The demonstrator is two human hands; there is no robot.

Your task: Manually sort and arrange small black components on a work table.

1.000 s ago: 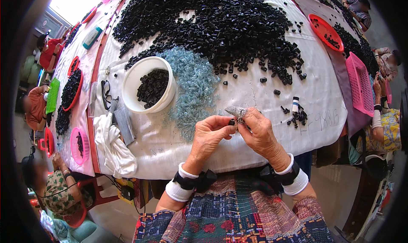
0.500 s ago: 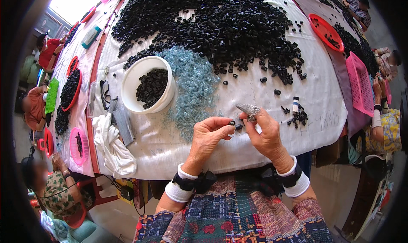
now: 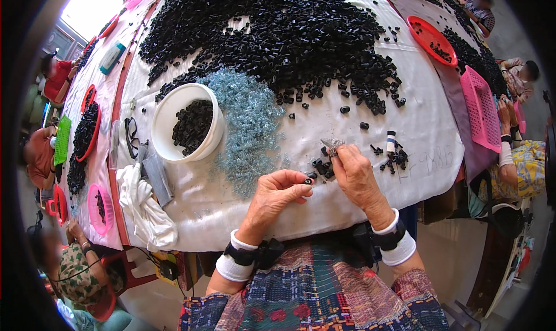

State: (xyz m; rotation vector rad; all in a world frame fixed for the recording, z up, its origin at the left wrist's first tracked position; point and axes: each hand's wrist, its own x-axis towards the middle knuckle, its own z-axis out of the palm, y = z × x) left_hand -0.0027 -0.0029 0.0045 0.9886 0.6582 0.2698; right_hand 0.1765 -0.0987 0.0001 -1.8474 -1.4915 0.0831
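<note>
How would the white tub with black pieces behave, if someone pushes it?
The white tub would probably slide rather than tip, since its black pieces lie below the rim. Its even, round rim suggests stiffness. The creased cloth beneath may bunch.

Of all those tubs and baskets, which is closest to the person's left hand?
The white bucket holding small black pieces, beside the pale-blue coils; the coloured baskets sit farther off.

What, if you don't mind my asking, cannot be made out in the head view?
All in the head view:
Grey pointed thing: partly covered by the right hand.
Small black part: too small for detail, partly covered by the left hand.
White bucket: black pieces hide its bottom.
Black pile: cut off by the top edge.
</note>
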